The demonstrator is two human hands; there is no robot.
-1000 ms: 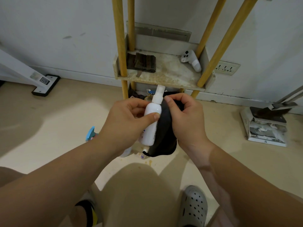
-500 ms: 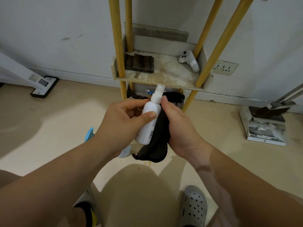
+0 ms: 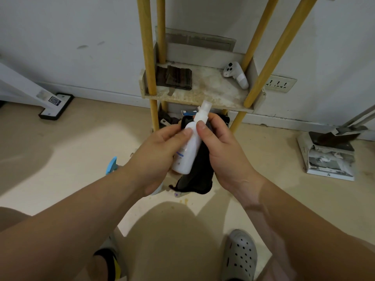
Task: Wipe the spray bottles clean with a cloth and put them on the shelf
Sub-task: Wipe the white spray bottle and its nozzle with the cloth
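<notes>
spray bottle (image 3: 188,153): white, with a translucent cap; it is held tilted between both hands, above the floor and just in front of the shelf, nozzle towards it.
left hand (image 3: 160,153): the bottle's left side is gripped; the thumb is pressed on its shoulder and the fingers are curled behind it.
right hand (image 3: 223,151): the cloth is clasped against the bottle; the thumb is laid just below the cap, and the other fingers are wrapped behind, mostly hidden.
cloth (image 3: 199,175): black and bunched along the bottle's right side; its loose end is hung below the hands.
shelf (image 3: 198,101): a stained tier is carried by yellow poles (image 3: 147,47); a folded rag (image 3: 176,78) and a white controller (image 3: 236,75) are laid on it, well apart.
floor (image 3: 60,159): a blue trigger head (image 3: 111,165) is partly hidden by the left forearm; a dustpan (image 3: 328,157) is set by the wall.
</notes>
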